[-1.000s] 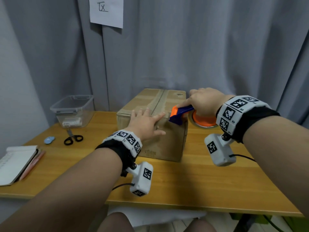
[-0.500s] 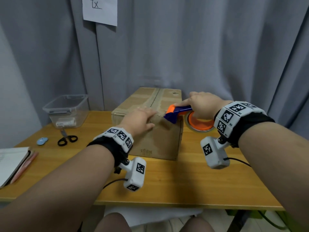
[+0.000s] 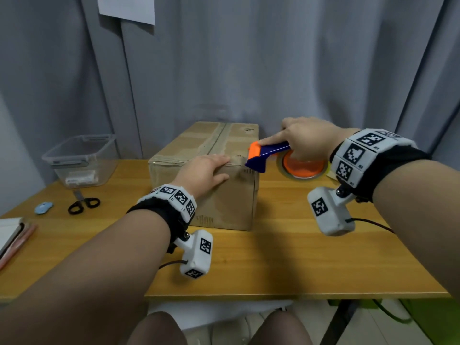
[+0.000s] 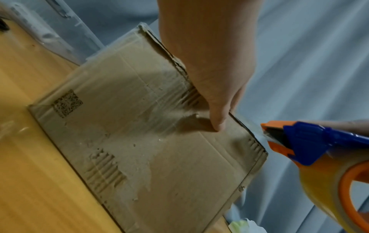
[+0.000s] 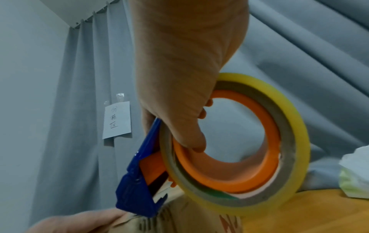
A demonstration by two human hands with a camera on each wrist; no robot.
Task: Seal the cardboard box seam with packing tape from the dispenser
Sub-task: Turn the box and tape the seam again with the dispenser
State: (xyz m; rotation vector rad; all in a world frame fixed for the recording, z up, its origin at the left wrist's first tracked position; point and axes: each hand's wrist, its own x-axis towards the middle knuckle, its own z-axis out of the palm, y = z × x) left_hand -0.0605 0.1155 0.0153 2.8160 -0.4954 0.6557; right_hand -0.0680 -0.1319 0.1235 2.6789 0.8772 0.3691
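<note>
A brown cardboard box (image 3: 231, 202) stands on the wooden table (image 3: 286, 257), with old tape along its top centre seam (image 3: 219, 138). My left hand (image 3: 206, 170) lies over the box's near top edge, fingers on top. In the left wrist view its thumb (image 4: 217, 119) presses the front face of the box (image 4: 139, 149). My right hand (image 3: 306, 138) grips the blue and orange tape dispenser (image 3: 263, 155), fingers hooked through the core of the tape roll (image 5: 289, 141). The dispenser's blue nose (image 5: 137, 189) touches the box's near right top corner, just right of my left hand.
At the back left stands a clear plastic bin (image 3: 79, 158), with black scissors (image 3: 83, 204) and a small blue object (image 3: 43, 207) in front. A notebook (image 3: 10, 232) lies at the left edge. A grey curtain (image 3: 273, 70) hangs close behind the box.
My left hand has drawn back from the box top to its near edge, with the thumb now down on the front face. The dispenser stays at the near right corner.
</note>
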